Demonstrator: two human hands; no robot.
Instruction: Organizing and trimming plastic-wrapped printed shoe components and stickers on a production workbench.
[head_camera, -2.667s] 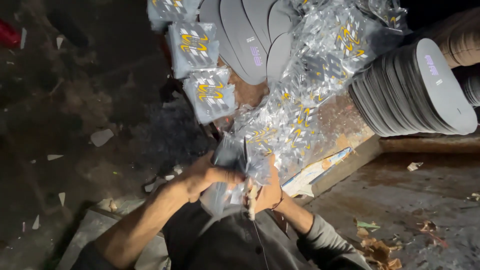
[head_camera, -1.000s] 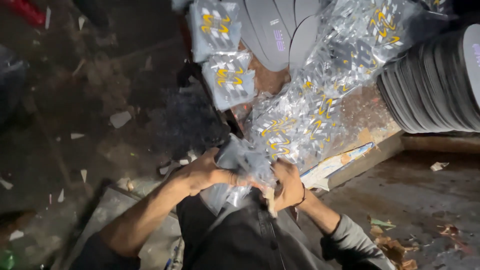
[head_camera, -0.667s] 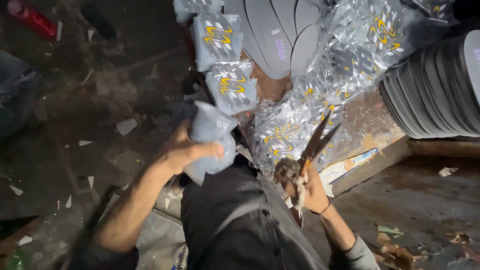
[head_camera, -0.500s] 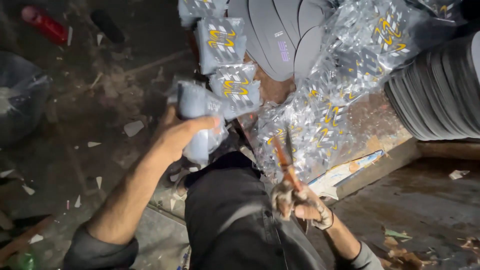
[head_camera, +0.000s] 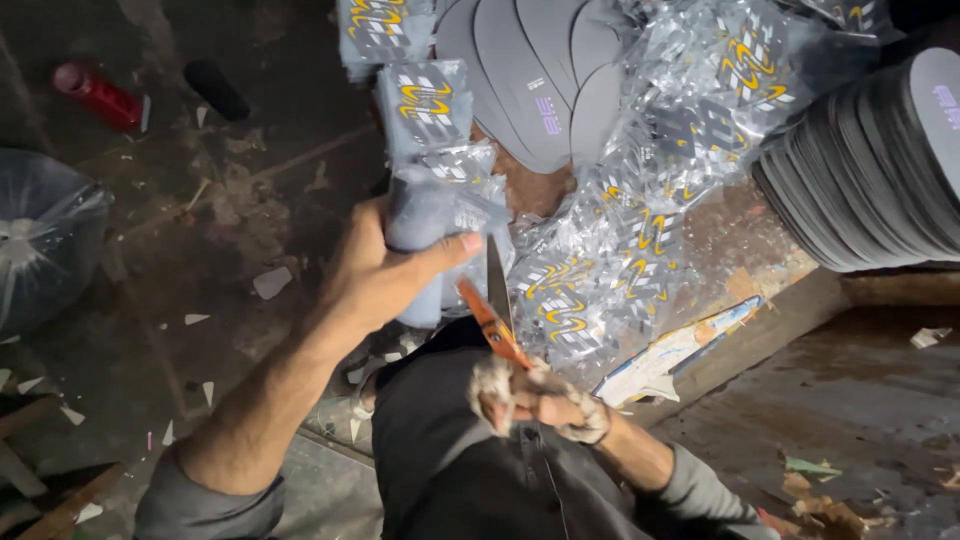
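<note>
My left hand (head_camera: 385, 270) is raised and grips a clear plastic packet holding a grey insole (head_camera: 425, 225), thumb across its front. My right hand (head_camera: 535, 400), lower and near my lap, holds orange-handled scissors (head_camera: 495, 300) with the blades pointing up, their tips close to the packet's right edge. Just above the held packet lie more clear packets with yellow printed marks (head_camera: 425, 105), stacked in a row.
Grey insoles fan out at the top (head_camera: 540, 80) and a thick stack stands at the right (head_camera: 870, 170). A heap of clear printed bags (head_camera: 640, 230) covers a worn board (head_camera: 690, 345). On the dirty floor lie a red bottle (head_camera: 95, 95), a plastic-covered bundle (head_camera: 45, 250) and scraps.
My hands, together at my lap on a packet, have come apart. The left hand lifted the packet up; the right hand swung the scissors upright next to it.
</note>
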